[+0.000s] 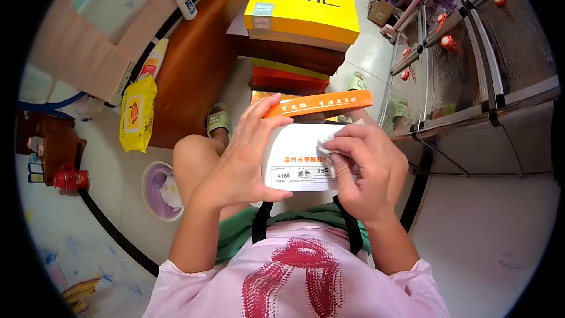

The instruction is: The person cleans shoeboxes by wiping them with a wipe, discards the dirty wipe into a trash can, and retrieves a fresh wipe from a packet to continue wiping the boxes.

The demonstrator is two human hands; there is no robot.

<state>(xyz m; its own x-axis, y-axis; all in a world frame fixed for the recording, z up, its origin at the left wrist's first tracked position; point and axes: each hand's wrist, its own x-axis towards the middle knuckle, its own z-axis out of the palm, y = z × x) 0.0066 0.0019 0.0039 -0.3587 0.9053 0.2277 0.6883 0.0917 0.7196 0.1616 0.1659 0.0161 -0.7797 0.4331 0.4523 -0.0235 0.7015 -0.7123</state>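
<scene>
A shoebox with a white end panel and an orange lid is tilted up over my lap, its printed label facing me. My left hand grips the box by its left side, thumb at the lower edge and fingers up by the lid. In my right hand a crumpled white wipe is pinched between thumb and fingers and pressed against the panel's right part. My fingers hide the right end of the label.
Ahead stands a stack of shoeboxes, topped by a yellow box. A yellow wipes pack and a white bottle are on the left. A purple-rimmed bin holds white wads. A glass-doored cabinet lines the right.
</scene>
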